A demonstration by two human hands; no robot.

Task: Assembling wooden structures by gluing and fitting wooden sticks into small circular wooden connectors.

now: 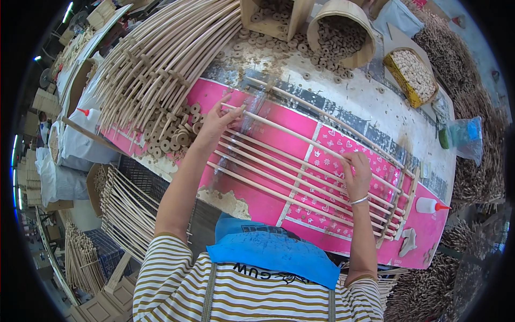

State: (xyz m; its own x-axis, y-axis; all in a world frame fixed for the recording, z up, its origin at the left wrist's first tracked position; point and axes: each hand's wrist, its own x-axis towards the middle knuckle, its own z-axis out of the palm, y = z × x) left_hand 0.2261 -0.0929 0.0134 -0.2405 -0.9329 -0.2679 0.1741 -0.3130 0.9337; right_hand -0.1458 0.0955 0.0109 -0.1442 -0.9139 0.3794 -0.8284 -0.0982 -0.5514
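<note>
— Left hand (215,119) and right hand (359,174) are both closed on one thin pale rod (284,130): near its left end it is gripped by the left fingers, and farther along it is pinched between right thumb and finger.

— And where is it placed?

— Slantwise above the pink top of the desk (263,206), between a single rod on the far side and a row of rods (279,192) nearer the body. Whether it is lifted clear or rested on the surface cannot be told.

— What could be spoiled from there?

— The spacing, most likely. If the held rod were dropped or swung sideways, the row could be struck and, being round, set rolling.

— Could trouble be caused at the right-hand end?

— Possibly. If the rod were pushed too far, the wooden strip (412,196) there could be nudged askew, and the white bottle (426,205) just beyond could be bumped.

— And on the left?

— Loose rings (175,140) are heaped near the left forearm; by a careless elbow they could be scattered.
</note>
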